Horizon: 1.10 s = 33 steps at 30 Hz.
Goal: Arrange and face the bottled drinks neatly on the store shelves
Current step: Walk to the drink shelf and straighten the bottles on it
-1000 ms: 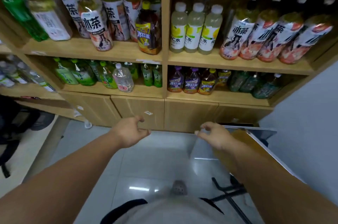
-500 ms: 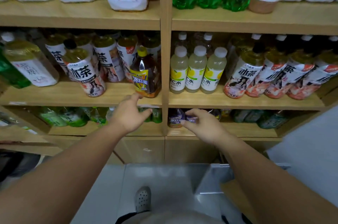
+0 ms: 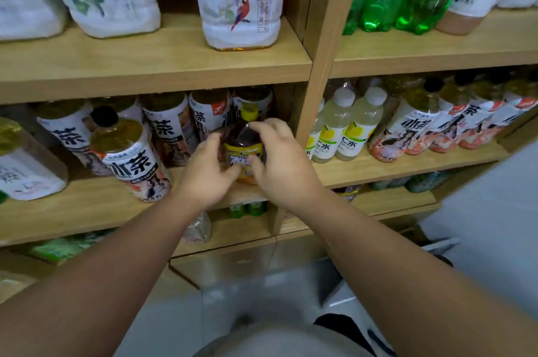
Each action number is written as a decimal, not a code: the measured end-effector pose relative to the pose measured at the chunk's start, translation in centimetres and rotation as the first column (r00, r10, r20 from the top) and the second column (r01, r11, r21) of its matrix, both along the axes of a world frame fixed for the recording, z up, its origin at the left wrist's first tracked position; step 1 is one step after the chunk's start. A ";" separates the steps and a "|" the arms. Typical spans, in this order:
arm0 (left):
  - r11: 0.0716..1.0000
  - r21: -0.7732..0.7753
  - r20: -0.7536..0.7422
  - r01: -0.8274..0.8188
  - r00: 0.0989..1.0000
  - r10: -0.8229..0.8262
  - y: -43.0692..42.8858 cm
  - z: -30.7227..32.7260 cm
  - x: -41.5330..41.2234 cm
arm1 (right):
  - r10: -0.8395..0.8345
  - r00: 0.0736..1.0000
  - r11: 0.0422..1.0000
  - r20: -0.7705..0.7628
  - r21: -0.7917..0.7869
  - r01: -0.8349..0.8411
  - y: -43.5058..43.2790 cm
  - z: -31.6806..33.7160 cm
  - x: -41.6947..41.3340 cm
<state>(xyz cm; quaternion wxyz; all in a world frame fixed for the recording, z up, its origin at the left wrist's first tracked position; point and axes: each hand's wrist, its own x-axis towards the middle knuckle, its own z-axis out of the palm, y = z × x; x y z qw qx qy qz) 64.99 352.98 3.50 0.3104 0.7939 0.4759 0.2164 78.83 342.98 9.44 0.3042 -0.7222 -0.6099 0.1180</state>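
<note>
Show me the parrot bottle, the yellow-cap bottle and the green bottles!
parrot bottle (image 3: 241, 7): head view, on its white label.
yellow-cap bottle (image 3: 243, 136): head view, on its dark shoulder.
green bottles (image 3: 378, 4): head view, on one bottle's body.

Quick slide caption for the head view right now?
The left hand and right hand hold a yellow-capped bottle on the middle shelf, beside the wooden divider.

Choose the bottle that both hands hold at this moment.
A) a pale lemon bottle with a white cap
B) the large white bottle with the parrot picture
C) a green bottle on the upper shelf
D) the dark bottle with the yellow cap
D: the fingers of the left hand and the right hand curl round the dark bottle with the yellow cap from both sides.
</note>
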 end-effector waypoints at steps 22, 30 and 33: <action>0.983 -0.088 0.131 0.158 0.981 -0.146 3.0 -2.3 -0.6 | -0.179 0.974 0.968 -0.140 -0.199 0.150 5.0 -2.3 0.3; 0.957 -0.109 0.211 0.268 0.947 -0.241 3.1 -2.3 -1.3 | -0.115 0.991 0.989 -0.063 -0.097 0.109 3.9 -3.0 0.2; 0.936 -0.151 0.252 0.317 0.928 -0.273 2.5 -2.3 -1.7 | -0.065 0.993 0.997 -0.102 -0.046 0.061 2.6 -2.8 0.0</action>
